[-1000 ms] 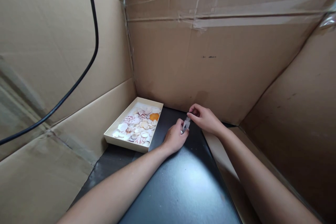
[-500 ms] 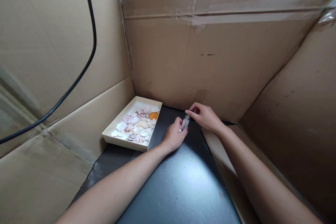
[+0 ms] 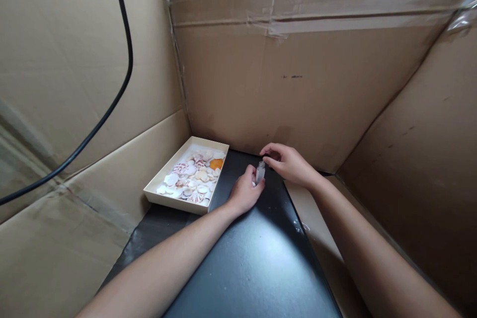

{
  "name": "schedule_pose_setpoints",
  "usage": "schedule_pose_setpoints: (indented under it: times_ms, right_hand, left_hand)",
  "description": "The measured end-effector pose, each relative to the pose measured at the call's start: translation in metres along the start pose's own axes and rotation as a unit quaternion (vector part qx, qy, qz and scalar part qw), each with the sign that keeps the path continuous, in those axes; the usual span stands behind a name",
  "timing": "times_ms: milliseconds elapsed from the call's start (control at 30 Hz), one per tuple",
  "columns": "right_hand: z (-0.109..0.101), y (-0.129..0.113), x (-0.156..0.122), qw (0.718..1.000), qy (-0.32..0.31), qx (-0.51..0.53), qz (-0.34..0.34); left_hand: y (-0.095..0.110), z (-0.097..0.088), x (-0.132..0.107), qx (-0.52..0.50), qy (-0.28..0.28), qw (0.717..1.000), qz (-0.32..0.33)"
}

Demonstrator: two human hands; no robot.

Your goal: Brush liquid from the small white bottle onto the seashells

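My left hand is closed around a small translucent bottle, which it holds nearly upright above the dark table. A small white thing shows between its fingers, too little of it to name. Close by the bottle's narrow top is my right hand, thumb and forefinger curved and a little apart. The thumb tip is near the top; whether it touches cannot be seen. To the left of my left hand, a shallow cream box holds many seashells, white, purple-striped and one orange.
Cardboard walls rise behind and on both sides. A black cable hangs along the left wall. Small clear bits show at the right edge of the dark tabletop, beside a cardboard strip.
My right thumb and forefinger have parted at the bottle's top. The bottle stands more upright. Clear bits now show by the table's right edge. The view has shifted slightly.
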State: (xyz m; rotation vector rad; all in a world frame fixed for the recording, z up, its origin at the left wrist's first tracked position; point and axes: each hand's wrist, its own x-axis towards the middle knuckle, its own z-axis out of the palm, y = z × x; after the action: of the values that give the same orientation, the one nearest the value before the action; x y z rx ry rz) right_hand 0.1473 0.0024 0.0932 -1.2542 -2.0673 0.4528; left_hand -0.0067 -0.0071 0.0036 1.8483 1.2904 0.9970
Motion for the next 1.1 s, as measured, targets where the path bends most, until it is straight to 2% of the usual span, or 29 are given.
schedule_pose_setpoints:
  times_ms: [167,300,600,933,1100]
  right_hand:
    - [-0.001,-0.007,0.000,0.997,0.030,-0.068,-0.035]
    - [0.000,-0.012,-0.001,0.990,0.023,-0.125,-0.057]
    - [0.001,-0.010,0.000,0.990,-0.008,-0.122,-0.074]
    - [-0.002,-0.014,-0.001,0.982,0.015,-0.183,-0.036]
    - [-0.006,-0.013,-0.002,0.987,-0.003,-0.163,0.001]
  left_hand:
    - [0.002,0.000,0.000,-0.019,0.009,1.000,-0.006]
    - [0.001,0.000,0.000,-0.016,0.007,1.000,0.000]
    - [0.002,0.000,-0.001,-0.019,0.012,1.000,-0.003]
    - [0.002,-0.001,-0.001,-0.009,0.017,1.000,0.004]
    - [0.002,-0.001,-0.002,0.004,0.010,1.000,0.009]
